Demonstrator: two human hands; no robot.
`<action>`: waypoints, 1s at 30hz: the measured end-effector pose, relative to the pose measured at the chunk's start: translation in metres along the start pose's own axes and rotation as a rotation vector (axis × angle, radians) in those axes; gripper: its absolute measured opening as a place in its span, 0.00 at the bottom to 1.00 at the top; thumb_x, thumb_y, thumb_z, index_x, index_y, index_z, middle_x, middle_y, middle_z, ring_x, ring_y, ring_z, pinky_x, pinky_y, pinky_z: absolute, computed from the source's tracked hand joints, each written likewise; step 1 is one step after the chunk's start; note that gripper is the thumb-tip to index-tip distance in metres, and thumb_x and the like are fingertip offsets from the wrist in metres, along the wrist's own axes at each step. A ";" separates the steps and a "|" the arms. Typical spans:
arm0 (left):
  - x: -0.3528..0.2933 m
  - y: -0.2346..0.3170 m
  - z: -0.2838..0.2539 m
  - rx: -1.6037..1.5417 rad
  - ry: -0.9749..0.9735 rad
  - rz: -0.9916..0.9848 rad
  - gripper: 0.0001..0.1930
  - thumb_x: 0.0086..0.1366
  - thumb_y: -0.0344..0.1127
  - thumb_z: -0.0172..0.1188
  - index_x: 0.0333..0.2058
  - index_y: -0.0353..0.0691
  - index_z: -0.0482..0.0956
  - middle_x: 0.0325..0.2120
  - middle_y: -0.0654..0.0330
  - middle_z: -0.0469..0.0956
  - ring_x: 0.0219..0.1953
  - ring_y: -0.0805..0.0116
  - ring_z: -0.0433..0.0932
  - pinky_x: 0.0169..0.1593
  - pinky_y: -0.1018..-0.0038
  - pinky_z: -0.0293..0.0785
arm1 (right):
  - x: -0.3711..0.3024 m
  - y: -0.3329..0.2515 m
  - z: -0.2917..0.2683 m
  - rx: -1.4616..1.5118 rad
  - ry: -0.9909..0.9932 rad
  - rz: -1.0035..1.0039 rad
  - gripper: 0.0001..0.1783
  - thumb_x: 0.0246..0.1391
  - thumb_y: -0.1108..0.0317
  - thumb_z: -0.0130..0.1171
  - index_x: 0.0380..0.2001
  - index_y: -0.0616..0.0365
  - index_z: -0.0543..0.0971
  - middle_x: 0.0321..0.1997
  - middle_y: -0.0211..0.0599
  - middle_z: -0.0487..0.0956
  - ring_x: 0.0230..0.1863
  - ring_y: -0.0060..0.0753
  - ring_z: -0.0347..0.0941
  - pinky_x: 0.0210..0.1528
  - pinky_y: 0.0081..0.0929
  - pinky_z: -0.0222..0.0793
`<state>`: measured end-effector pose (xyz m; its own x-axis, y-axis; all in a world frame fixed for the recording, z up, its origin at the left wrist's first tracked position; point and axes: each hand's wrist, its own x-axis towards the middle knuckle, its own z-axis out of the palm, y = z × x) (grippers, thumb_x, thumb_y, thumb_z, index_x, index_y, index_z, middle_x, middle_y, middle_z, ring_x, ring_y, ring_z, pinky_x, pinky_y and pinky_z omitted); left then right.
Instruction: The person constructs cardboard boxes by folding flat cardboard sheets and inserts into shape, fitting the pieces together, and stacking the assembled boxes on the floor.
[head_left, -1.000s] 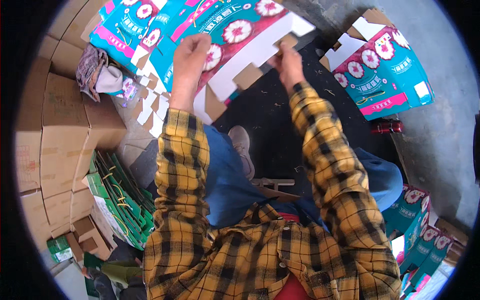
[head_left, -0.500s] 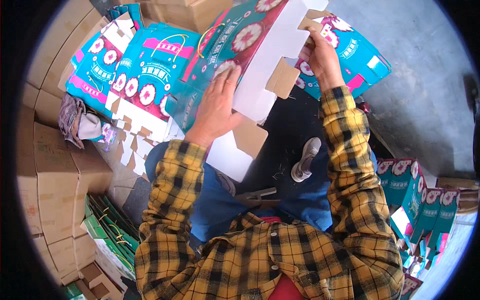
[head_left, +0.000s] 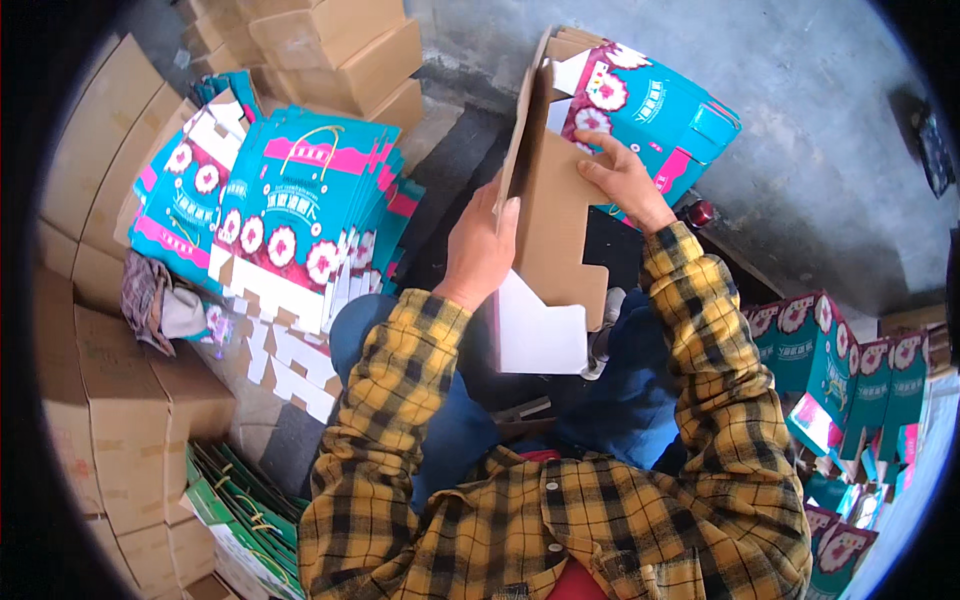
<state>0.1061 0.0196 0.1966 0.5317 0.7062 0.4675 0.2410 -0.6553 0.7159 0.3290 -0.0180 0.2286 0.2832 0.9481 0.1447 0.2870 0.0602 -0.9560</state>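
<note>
Between my hands stands a partly opened cardboard gift box [head_left: 556, 215], its plain brown inside facing me and a white flap at its near end. My left hand [head_left: 484, 243] grips the left panel, thumb along its edge and fingers hidden behind it. On the other side, my right hand [head_left: 628, 182] pinches the brown panel's upper edge between thumb and fingers. Just past my right hand lies a teal printed gift box [head_left: 655, 112] with pink bands and pictures of cut fruit. A stack of flat teal gift boxes [head_left: 300, 200] with cord handles leans at the left.
Brown cartons [head_left: 345, 60] are piled at the far left, with more cartons [head_left: 125, 400] along the left side. Green folded boxes [head_left: 245, 510] stand near my left elbow. Assembled teal boxes [head_left: 815, 360] stand at the right. A crumpled cloth [head_left: 160, 300] rests beside the flat stack.
The box has turned from its printed outside to its brown inside and stands more upright, its panels spread apart. My left hand has moved right onto its panel edge.
</note>
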 end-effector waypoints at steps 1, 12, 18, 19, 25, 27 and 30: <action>-0.003 -0.010 0.006 -0.042 0.033 -0.029 0.20 0.67 0.38 0.45 0.54 0.35 0.67 0.48 0.46 0.72 0.51 0.46 0.71 0.53 0.61 0.68 | 0.003 0.005 -0.007 -0.002 -0.063 0.079 0.26 0.55 0.70 0.56 0.58 0.58 0.67 0.41 0.37 0.77 0.41 0.23 0.72 0.45 0.22 0.69; -0.042 -0.027 -0.007 -0.009 -0.300 0.077 0.26 0.66 0.33 0.48 0.63 0.43 0.58 0.53 0.47 0.68 0.53 0.46 0.69 0.53 0.64 0.69 | 0.011 0.113 -0.128 -0.197 0.080 0.338 0.17 0.49 0.73 0.52 0.44 0.60 0.79 0.31 0.33 0.79 0.29 0.22 0.76 0.27 0.22 0.71; -0.053 -0.039 0.010 0.115 -0.507 -0.022 0.33 0.63 0.32 0.55 0.65 0.45 0.54 0.57 0.46 0.63 0.57 0.47 0.66 0.58 0.63 0.63 | 0.011 0.115 -0.113 -0.656 0.039 0.103 0.15 0.50 0.67 0.53 0.41 0.52 0.82 0.38 0.45 0.81 0.37 0.44 0.79 0.41 0.34 0.73; -0.052 -0.042 0.008 0.136 -0.493 -0.013 0.35 0.59 0.33 0.59 0.64 0.42 0.55 0.58 0.46 0.63 0.59 0.48 0.64 0.60 0.64 0.62 | 0.013 0.112 -0.106 -0.733 0.054 0.087 0.16 0.51 0.65 0.51 0.42 0.52 0.81 0.38 0.49 0.81 0.41 0.49 0.77 0.46 0.38 0.71; -0.047 -0.036 0.003 0.088 -0.558 -0.018 0.40 0.54 0.36 0.66 0.64 0.40 0.56 0.59 0.47 0.62 0.62 0.51 0.62 0.63 0.65 0.59 | 0.011 0.104 -0.095 -1.224 0.077 -0.013 0.16 0.51 0.64 0.51 0.43 0.50 0.80 0.47 0.49 0.75 0.50 0.52 0.71 0.51 0.45 0.68; -0.047 -0.035 0.003 0.087 -0.578 -0.025 0.41 0.53 0.37 0.67 0.64 0.41 0.56 0.59 0.47 0.62 0.61 0.50 0.62 0.63 0.64 0.59 | 0.016 0.108 -0.091 -1.320 0.089 -0.095 0.15 0.52 0.65 0.51 0.42 0.50 0.80 0.49 0.48 0.73 0.51 0.52 0.70 0.51 0.45 0.68; -0.047 -0.037 -0.003 0.103 -0.619 -0.029 0.41 0.53 0.36 0.67 0.64 0.42 0.57 0.60 0.47 0.61 0.61 0.50 0.62 0.63 0.63 0.59 | 0.026 0.109 -0.085 -1.448 0.071 -0.196 0.13 0.53 0.67 0.50 0.40 0.52 0.79 0.51 0.48 0.71 0.51 0.53 0.70 0.50 0.45 0.69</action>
<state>0.0701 0.0110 0.1496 0.8881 0.4580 0.0392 0.3229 -0.6823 0.6560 0.4451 -0.0135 0.1500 0.1639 0.9421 0.2927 0.9628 -0.2173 0.1604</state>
